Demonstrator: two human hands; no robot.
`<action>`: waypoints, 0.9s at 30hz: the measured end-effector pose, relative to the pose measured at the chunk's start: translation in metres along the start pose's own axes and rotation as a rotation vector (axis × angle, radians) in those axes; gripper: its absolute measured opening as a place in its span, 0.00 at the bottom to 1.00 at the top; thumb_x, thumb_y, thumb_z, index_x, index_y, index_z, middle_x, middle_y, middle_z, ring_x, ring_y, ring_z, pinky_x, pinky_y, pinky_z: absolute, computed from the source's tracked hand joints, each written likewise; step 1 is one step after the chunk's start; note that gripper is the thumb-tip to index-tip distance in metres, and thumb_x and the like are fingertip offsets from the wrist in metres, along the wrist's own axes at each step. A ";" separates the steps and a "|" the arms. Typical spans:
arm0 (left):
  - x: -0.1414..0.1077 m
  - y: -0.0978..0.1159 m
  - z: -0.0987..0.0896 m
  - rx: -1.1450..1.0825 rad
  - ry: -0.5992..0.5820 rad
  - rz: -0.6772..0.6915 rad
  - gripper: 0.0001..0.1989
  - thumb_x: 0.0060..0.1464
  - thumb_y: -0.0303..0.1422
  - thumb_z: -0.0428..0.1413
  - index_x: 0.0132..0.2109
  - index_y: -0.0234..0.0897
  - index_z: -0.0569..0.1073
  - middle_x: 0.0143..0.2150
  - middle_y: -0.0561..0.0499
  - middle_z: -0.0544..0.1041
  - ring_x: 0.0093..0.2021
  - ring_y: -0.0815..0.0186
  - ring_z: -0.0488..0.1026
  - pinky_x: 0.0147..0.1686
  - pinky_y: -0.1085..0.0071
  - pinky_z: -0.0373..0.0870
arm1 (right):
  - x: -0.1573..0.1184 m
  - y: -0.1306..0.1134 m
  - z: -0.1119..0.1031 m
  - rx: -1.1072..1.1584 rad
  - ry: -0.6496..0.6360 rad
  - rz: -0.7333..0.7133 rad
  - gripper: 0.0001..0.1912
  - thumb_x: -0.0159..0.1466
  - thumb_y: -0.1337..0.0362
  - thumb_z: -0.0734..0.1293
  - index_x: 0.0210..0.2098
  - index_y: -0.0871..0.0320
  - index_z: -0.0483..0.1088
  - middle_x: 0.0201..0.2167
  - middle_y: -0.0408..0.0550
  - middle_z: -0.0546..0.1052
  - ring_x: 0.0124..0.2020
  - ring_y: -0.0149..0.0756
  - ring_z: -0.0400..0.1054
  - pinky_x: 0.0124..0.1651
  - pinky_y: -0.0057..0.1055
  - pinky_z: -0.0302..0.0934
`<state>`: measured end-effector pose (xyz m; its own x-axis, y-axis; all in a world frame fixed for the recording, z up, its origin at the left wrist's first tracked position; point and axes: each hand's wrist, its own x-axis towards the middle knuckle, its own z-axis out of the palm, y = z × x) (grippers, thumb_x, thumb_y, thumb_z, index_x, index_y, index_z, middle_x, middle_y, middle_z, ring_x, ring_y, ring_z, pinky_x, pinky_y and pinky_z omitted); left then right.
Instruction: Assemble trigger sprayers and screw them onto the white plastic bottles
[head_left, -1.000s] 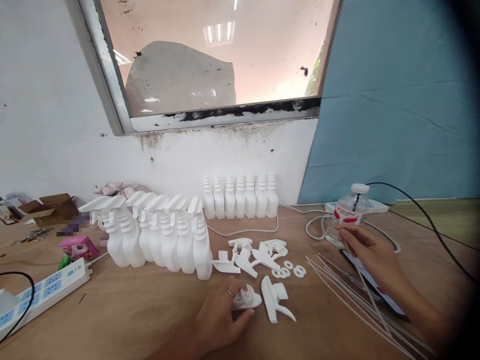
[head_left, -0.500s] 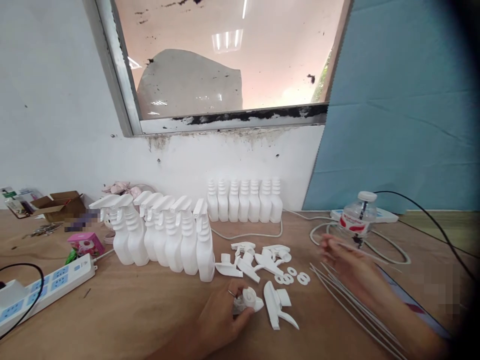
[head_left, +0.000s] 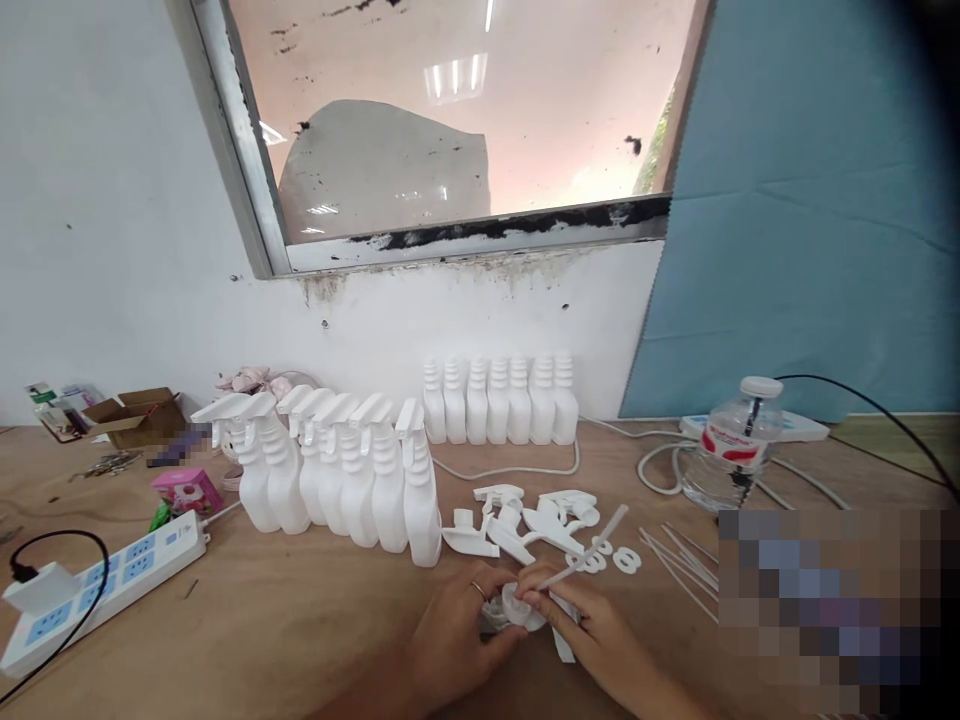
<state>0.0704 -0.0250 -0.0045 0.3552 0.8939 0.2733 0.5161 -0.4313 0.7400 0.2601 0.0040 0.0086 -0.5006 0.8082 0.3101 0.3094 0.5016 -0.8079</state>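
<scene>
Left hand [head_left: 466,628] grips a white spray head [head_left: 514,612] near the loose trigger tops [head_left: 510,535] while right hand [head_left: 596,632] pinches a thin tube [head_left: 604,537] at its neck, seemingly inserting it, which calls for straight, steady pressure.

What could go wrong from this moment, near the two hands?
The thin tube in the right hand might bend or slip against the spray head that the left hand holds. The right hand could scatter the loose white rings beyond it. The upright spray bottles stand close together, so one bump may topple several.
</scene>
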 end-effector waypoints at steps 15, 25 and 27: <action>0.001 -0.001 0.001 0.047 -0.004 -0.026 0.18 0.52 0.30 0.58 0.50 0.43 0.67 0.44 0.54 0.73 0.43 0.65 0.68 0.43 0.72 0.62 | 0.015 -0.007 0.000 -0.084 -0.106 -0.013 0.16 0.69 0.56 0.52 0.32 0.56 0.64 0.30 0.45 0.71 0.33 0.35 0.66 0.39 0.31 0.59; 0.001 -0.001 -0.001 0.042 -0.025 -0.025 0.18 0.52 0.31 0.57 0.51 0.44 0.67 0.45 0.54 0.73 0.44 0.64 0.69 0.43 0.72 0.63 | 0.013 0.003 0.003 -0.114 -0.102 -0.022 0.15 0.69 0.57 0.53 0.33 0.56 0.65 0.30 0.44 0.71 0.34 0.34 0.66 0.39 0.30 0.59; 0.001 -0.002 0.000 0.052 -0.026 -0.023 0.18 0.52 0.31 0.57 0.50 0.44 0.66 0.45 0.54 0.72 0.44 0.64 0.69 0.43 0.72 0.63 | 0.013 0.006 0.004 -0.118 -0.095 -0.045 0.15 0.69 0.58 0.54 0.33 0.56 0.66 0.30 0.44 0.71 0.34 0.33 0.66 0.39 0.29 0.59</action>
<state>0.0695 -0.0230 -0.0052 0.3626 0.9005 0.2401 0.5638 -0.4170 0.7128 0.2524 0.0164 0.0057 -0.5885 0.7543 0.2910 0.3754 0.5737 -0.7279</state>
